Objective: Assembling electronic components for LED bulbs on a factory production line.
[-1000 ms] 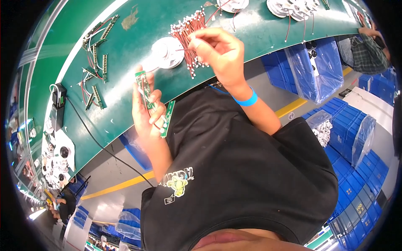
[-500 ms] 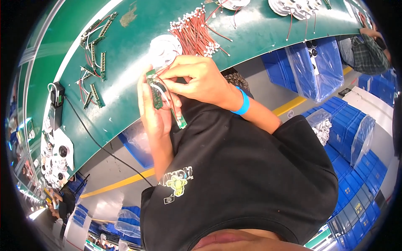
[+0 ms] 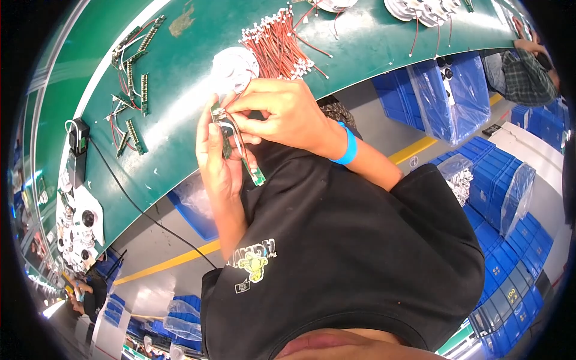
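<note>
My left hand [image 3: 211, 159] holds a pair of narrow green circuit boards joined by wires, its fingers wrapped round the upper circuit board [image 3: 226, 147]. The lower circuit board [image 3: 258, 177] hangs out past those fingers. At the upper end, my right hand [image 3: 285, 114] is closed in a pinch on a thin wire; its fingertips hide the wire's end. Just beyond both hands, a white round housing [image 3: 231, 67] lies on the green table [image 3: 180, 78]. A bundle of red and black wires [image 3: 277, 48] with white connectors lies beside it.
Several wired circuit boards [image 3: 144, 93] lie at the left of the table. A black power box [image 3: 78, 135] with a cable sits near the left edge, beside white parts [image 3: 87, 219]. More white housings [image 3: 420, 11] are at the far right. Blue crates [image 3: 492, 174] stand on the floor.
The upper circuit board has turned more edge-on in my left hand. My right hand keeps its pinch at the board's upper end, almost unmoved.
</note>
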Available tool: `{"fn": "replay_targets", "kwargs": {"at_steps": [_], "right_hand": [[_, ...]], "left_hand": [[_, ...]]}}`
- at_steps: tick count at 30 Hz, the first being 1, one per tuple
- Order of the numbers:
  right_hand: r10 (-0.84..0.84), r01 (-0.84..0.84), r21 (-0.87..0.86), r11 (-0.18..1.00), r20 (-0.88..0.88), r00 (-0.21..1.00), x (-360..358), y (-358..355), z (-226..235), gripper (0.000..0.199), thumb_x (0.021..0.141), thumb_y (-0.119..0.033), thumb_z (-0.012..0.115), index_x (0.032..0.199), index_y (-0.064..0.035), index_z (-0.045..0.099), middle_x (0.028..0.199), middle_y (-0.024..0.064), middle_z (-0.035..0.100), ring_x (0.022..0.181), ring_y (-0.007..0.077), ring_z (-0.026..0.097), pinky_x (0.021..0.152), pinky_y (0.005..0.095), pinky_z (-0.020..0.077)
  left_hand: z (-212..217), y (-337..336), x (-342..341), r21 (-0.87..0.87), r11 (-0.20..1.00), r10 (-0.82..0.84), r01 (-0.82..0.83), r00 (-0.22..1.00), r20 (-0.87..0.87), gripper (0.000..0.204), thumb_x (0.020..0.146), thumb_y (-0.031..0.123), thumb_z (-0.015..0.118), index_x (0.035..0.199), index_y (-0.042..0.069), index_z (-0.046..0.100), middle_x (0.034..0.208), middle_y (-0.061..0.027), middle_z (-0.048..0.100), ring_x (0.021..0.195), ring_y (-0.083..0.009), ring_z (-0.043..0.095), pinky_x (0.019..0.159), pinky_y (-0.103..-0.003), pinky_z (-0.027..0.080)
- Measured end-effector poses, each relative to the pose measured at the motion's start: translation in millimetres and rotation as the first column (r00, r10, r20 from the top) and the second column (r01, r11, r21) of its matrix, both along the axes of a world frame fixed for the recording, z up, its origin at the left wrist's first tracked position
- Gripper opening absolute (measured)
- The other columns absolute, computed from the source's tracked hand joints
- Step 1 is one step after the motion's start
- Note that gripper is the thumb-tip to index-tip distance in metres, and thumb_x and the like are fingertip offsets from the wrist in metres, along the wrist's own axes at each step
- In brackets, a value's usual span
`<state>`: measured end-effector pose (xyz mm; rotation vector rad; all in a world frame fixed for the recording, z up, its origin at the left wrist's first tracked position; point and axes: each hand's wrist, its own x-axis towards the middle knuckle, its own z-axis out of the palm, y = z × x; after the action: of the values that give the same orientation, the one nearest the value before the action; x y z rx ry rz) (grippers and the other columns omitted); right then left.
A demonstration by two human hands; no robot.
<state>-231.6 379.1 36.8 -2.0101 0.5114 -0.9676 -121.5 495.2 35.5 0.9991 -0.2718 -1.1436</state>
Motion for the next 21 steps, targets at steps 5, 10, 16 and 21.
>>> {"fn": "replay_targets", "kwargs": {"at_steps": [5, 10, 16, 21], "right_hand": [[-0.042, 0.046, 0.117, 0.992, -0.032, 0.999, 0.9, 2.1, 3.8, 0.009, 0.075, -0.012, 0.072, 0.081, -0.006, 0.07, 0.076, 0.005, 0.067, 0.066, 0.0205, 0.066, 0.057, 0.0307, 0.052], [-0.013, 0.006, 0.133, 0.991, 0.048, 0.999, 0.8, 1.5, -5.0, 0.01, 0.073, -0.007, 0.074, 0.082, -0.0036, 0.07, 0.073, 0.004, 0.065, 0.059, 0.0155, 0.055, 0.052, 0.028, 0.0446], [0.013, -0.026, 0.145, 0.989, 0.086, 0.996, 2.0, 0.5, -5.2, 0.012, 0.074, -0.005, 0.076, 0.084, -0.0025, 0.071, 0.07, 0.0031, 0.062, 0.053, 0.0118, 0.046, 0.047, 0.026, 0.0379], [0.043, -0.052, 0.172, 0.984, 0.058, 0.997, 1.0, -1.3, -6.7, 0.012, 0.075, -0.007, 0.076, 0.085, -0.0022, 0.071, 0.069, 0.0036, 0.061, 0.054, 0.0123, 0.047, 0.048, 0.0264, 0.0383]], "left_hand": [[2.7, -0.7, -2.5, 0.048, 0.999, -0.003, 0.004, 1.0, -0.011, 0.064, 0.1, 0.034, 0.05, 0.146, -0.001, 0.025, 0.12, -0.0269, 0.058, 0.071, -0.0235, 0.069, 0.039, -0.028, 0.054], [3.8, -0.7, -6.0, 0.032, 0.999, -0.012, 0.013, 0.999, -0.037, 0.066, 0.099, 0.035, 0.051, 0.147, -0.001, 0.023, 0.123, -0.0273, 0.056, 0.071, -0.0234, 0.069, 0.04, -0.028, 0.055], [2.9, -0.1, -6.2, 0.03, 0.999, 0.013, -0.011, 0.999, -0.05, 0.064, 0.1, 0.031, 0.05, 0.148, 0.0, 0.021, 0.128, -0.028, 0.053, 0.072, -0.0246, 0.07, 0.04, -0.029, 0.055], [3.3, 2.5, -6.6, 0.039, 0.999, 0.005, -0.004, 0.999, -0.044, 0.061, 0.1, 0.029, 0.049, 0.147, 0.0, 0.022, 0.127, -0.0284, 0.054, 0.072, -0.0265, 0.07, 0.04, -0.029, 0.055]]}}
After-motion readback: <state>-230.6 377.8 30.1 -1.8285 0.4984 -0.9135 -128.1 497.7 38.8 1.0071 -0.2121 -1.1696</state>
